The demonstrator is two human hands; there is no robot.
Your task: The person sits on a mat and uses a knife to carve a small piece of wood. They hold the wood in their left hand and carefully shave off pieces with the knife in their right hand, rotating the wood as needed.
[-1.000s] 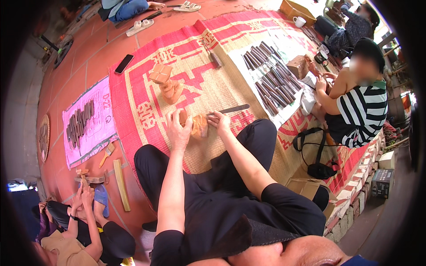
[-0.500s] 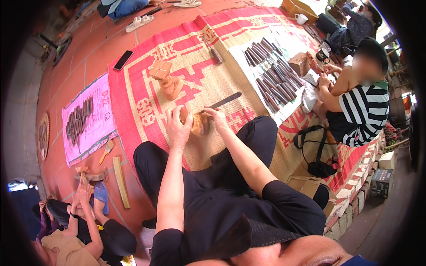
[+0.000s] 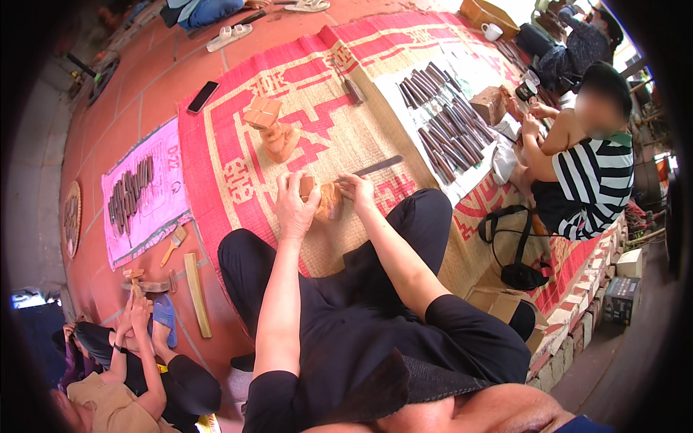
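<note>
Between my legs on the mat, my left hand (image 3: 294,211) is wrapped round a reddish-brown wood carving (image 3: 330,203) with a squared block at its upper end. My right hand (image 3: 359,192) pinches a long, dark, flat file (image 3: 381,165) close against the carving's right side. The file's rounded end points away to the upper right; its working end is hidden by my fingers. Just beyond my left hand stands a second wood carving (image 3: 281,143), topped by a square block with pencil-like lines.
Rows of dark-handled tools (image 3: 449,123) lie on a white sheet at right, beside a seated person in stripes (image 3: 592,180). A phone (image 3: 203,97) rests by the mat's left edge. More tools (image 3: 131,189) cover a pink cloth. Another person (image 3: 123,382) works at lower left.
My right hand and the file have shifted slightly right, the file's far end dropping a little nearer. My left hand and the carving have moved slightly right.
</note>
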